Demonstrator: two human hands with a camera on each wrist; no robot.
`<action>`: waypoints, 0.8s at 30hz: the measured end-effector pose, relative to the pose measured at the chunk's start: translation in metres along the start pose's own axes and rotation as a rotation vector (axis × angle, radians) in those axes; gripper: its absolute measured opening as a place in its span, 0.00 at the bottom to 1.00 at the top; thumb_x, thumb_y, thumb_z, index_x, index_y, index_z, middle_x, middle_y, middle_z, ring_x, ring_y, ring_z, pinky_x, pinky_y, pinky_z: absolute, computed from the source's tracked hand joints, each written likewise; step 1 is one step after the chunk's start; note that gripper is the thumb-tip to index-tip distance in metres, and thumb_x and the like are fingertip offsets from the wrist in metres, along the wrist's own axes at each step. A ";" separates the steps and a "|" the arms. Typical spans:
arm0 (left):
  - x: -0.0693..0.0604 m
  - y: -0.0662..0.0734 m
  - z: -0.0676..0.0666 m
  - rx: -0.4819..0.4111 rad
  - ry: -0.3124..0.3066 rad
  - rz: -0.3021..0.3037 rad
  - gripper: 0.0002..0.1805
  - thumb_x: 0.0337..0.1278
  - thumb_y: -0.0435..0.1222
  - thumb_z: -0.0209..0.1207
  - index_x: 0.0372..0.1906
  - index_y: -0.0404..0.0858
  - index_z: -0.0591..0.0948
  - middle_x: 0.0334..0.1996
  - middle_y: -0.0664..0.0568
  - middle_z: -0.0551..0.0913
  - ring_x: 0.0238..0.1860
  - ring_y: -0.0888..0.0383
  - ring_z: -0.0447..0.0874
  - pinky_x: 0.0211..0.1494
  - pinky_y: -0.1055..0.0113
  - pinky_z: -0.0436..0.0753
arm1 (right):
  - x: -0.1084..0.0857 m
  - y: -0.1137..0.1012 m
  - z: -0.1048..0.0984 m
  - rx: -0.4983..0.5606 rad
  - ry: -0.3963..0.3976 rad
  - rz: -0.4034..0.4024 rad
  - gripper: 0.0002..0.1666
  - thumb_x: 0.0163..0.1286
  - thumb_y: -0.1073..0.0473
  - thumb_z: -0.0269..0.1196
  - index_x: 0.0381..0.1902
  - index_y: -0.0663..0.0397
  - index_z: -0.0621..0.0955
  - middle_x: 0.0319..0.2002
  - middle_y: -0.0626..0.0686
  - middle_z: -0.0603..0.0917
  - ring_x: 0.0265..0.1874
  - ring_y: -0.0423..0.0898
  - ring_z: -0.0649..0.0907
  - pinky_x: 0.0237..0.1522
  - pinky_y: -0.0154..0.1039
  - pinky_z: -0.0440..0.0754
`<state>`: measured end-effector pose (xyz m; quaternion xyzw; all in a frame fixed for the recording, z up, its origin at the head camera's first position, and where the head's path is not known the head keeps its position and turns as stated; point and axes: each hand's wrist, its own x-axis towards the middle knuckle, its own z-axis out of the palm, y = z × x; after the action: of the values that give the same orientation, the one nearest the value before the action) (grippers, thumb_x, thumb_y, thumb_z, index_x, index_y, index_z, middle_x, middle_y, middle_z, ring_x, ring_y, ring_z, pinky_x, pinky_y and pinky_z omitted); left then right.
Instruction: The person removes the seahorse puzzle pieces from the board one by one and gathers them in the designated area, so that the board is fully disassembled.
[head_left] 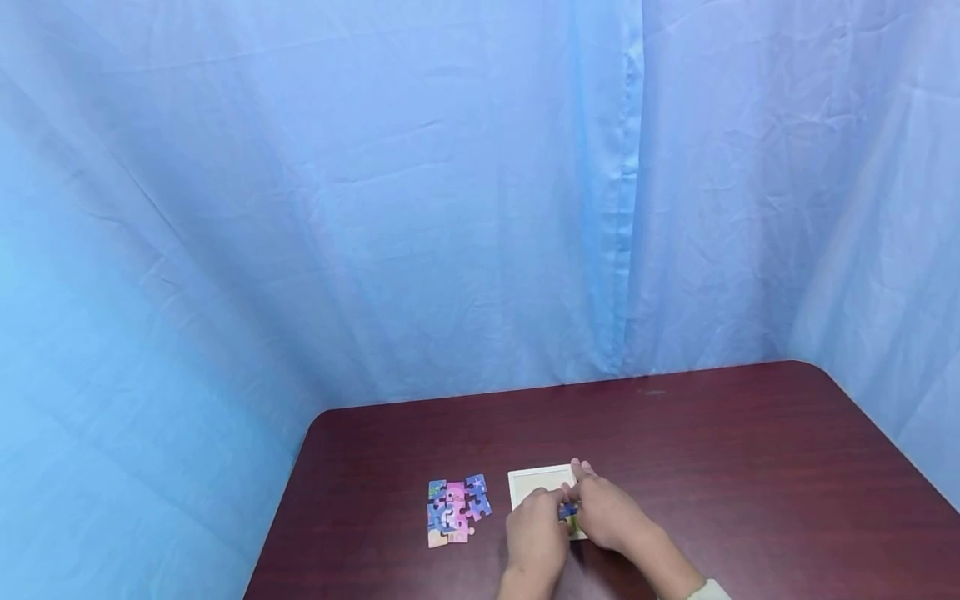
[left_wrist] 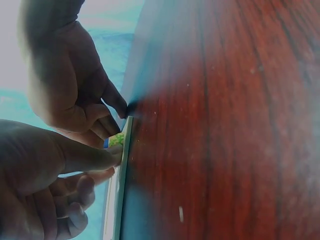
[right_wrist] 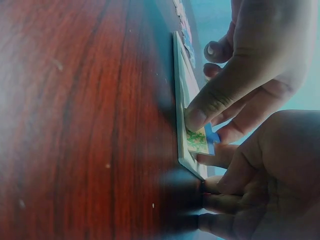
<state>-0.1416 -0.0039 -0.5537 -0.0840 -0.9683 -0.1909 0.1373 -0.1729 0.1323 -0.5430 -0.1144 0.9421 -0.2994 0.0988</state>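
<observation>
In the head view a square white puzzle frame [head_left: 542, 479] lies on the table, with both hands over its near and right parts. My left hand [head_left: 537, 533] pinches a puzzle piece [right_wrist: 198, 141], yellowish with green marks and a blue edge. The left thumb covers part of that piece in the right wrist view. My right hand [head_left: 609, 510] grips the frame's right side, one digit beside the piece and the other fingers along the outer edge. Left of the frame lies a group of puzzle pieces [head_left: 456, 512], pink, blue and purple, several of them interlocked or touching.
The dark red wooden table [head_left: 720, 467] extends around the frame, mostly to the right and behind. Blue curtains [head_left: 450, 208] hang along its back and sides. The table's rounded back corners show at left and right.
</observation>
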 end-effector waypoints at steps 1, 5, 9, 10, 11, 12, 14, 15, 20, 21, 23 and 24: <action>0.000 0.000 0.000 0.004 0.009 0.003 0.20 0.34 0.32 0.80 0.39 0.52 0.93 0.24 0.58 0.86 0.25 0.58 0.86 0.26 0.65 0.79 | 0.000 0.000 -0.001 0.001 0.002 -0.001 0.24 0.62 0.75 0.55 0.53 0.66 0.88 0.77 0.71 0.69 0.79 0.71 0.66 0.77 0.63 0.66; 0.000 -0.001 0.000 -0.011 0.044 0.013 0.18 0.35 0.32 0.79 0.36 0.53 0.93 0.22 0.60 0.85 0.23 0.59 0.85 0.24 0.65 0.77 | -0.001 -0.001 -0.002 0.008 0.002 -0.001 0.21 0.65 0.74 0.55 0.50 0.65 0.90 0.77 0.71 0.69 0.78 0.71 0.67 0.77 0.64 0.67; -0.001 -0.008 0.001 -0.092 0.066 0.017 0.14 0.38 0.33 0.78 0.32 0.56 0.93 0.23 0.63 0.88 0.25 0.64 0.86 0.26 0.67 0.76 | -0.001 0.000 -0.002 0.009 -0.008 0.005 0.19 0.68 0.72 0.57 0.49 0.64 0.90 0.77 0.71 0.68 0.78 0.71 0.67 0.76 0.64 0.67; -0.001 -0.011 0.000 -0.118 0.070 0.013 0.13 0.40 0.34 0.78 0.32 0.56 0.93 0.24 0.64 0.88 0.26 0.66 0.86 0.26 0.68 0.77 | -0.001 0.000 -0.001 0.007 -0.010 0.005 0.19 0.68 0.71 0.57 0.50 0.64 0.90 0.77 0.72 0.68 0.78 0.71 0.67 0.76 0.64 0.68; -0.002 -0.013 0.000 -0.143 0.072 0.008 0.13 0.41 0.34 0.78 0.32 0.56 0.93 0.25 0.65 0.89 0.27 0.67 0.86 0.27 0.68 0.77 | -0.001 0.000 0.000 0.006 -0.011 0.004 0.18 0.69 0.71 0.58 0.51 0.65 0.89 0.77 0.72 0.69 0.78 0.71 0.67 0.76 0.64 0.68; -0.003 -0.016 -0.002 -0.169 0.074 0.001 0.12 0.42 0.34 0.78 0.31 0.56 0.92 0.26 0.66 0.89 0.28 0.67 0.86 0.28 0.68 0.77 | -0.001 0.000 0.001 0.007 -0.012 0.004 0.20 0.68 0.71 0.58 0.53 0.65 0.89 0.77 0.72 0.69 0.78 0.71 0.67 0.76 0.64 0.68; -0.004 -0.021 -0.006 -0.210 0.083 -0.016 0.11 0.44 0.34 0.78 0.31 0.55 0.92 0.26 0.67 0.89 0.30 0.67 0.88 0.30 0.68 0.78 | -0.002 0.001 0.001 0.006 -0.009 -0.001 0.22 0.67 0.71 0.58 0.56 0.66 0.87 0.77 0.72 0.69 0.78 0.71 0.67 0.77 0.64 0.67; -0.004 -0.023 -0.009 -0.227 0.088 -0.029 0.11 0.44 0.34 0.78 0.32 0.55 0.92 0.27 0.67 0.89 0.31 0.66 0.88 0.31 0.68 0.78 | -0.002 0.001 0.002 0.006 -0.006 -0.006 0.22 0.68 0.71 0.57 0.57 0.67 0.87 0.76 0.72 0.69 0.78 0.71 0.67 0.77 0.64 0.67; -0.007 -0.038 -0.029 -0.276 0.065 -0.134 0.09 0.47 0.35 0.78 0.33 0.52 0.92 0.25 0.68 0.87 0.28 0.68 0.84 0.30 0.70 0.75 | 0.000 0.002 0.001 -0.005 0.010 -0.027 0.21 0.72 0.70 0.56 0.58 0.70 0.85 0.75 0.75 0.69 0.77 0.72 0.68 0.77 0.64 0.66; -0.008 -0.042 -0.033 -0.283 0.053 -0.164 0.09 0.47 0.35 0.77 0.33 0.52 0.92 0.24 0.68 0.86 0.27 0.70 0.82 0.30 0.70 0.74 | 0.000 0.002 0.000 -0.005 0.010 -0.029 0.20 0.73 0.69 0.56 0.58 0.70 0.85 0.75 0.75 0.69 0.77 0.73 0.68 0.77 0.64 0.66; -0.011 -0.051 -0.041 -0.290 0.024 -0.220 0.08 0.48 0.35 0.77 0.33 0.51 0.93 0.23 0.69 0.84 0.26 0.72 0.77 0.29 0.70 0.72 | -0.001 0.002 0.000 -0.003 0.002 -0.029 0.20 0.74 0.69 0.55 0.58 0.70 0.85 0.75 0.75 0.68 0.78 0.73 0.67 0.78 0.64 0.65; -0.013 -0.055 -0.044 -0.289 0.011 -0.249 0.07 0.49 0.36 0.77 0.33 0.51 0.93 0.23 0.69 0.83 0.25 0.73 0.76 0.29 0.70 0.72 | -0.001 0.002 0.000 0.000 -0.005 -0.028 0.20 0.75 0.68 0.54 0.59 0.70 0.84 0.76 0.76 0.68 0.78 0.73 0.66 0.78 0.64 0.65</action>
<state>-0.1306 -0.0733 -0.5373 0.0188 -0.9330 -0.3440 0.1044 -0.1725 0.1338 -0.5444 -0.1281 0.9402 -0.3005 0.0968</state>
